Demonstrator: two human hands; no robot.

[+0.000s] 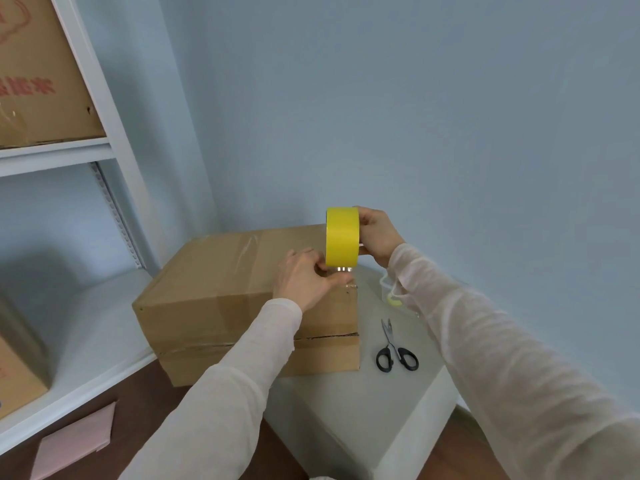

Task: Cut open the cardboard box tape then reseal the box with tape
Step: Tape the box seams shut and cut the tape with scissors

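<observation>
With scissors (394, 351) lying idle, the right hand (375, 233) grips the tape roll (342, 237) and the left hand (304, 278) pinches its end at the box (207, 271): resealing looks barely begun.

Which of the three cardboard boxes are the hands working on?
The box on the table, with the left hand at its top edge beside the yellow tape roll. The upper shelf box and lower shelf box stand apart at left.
</observation>
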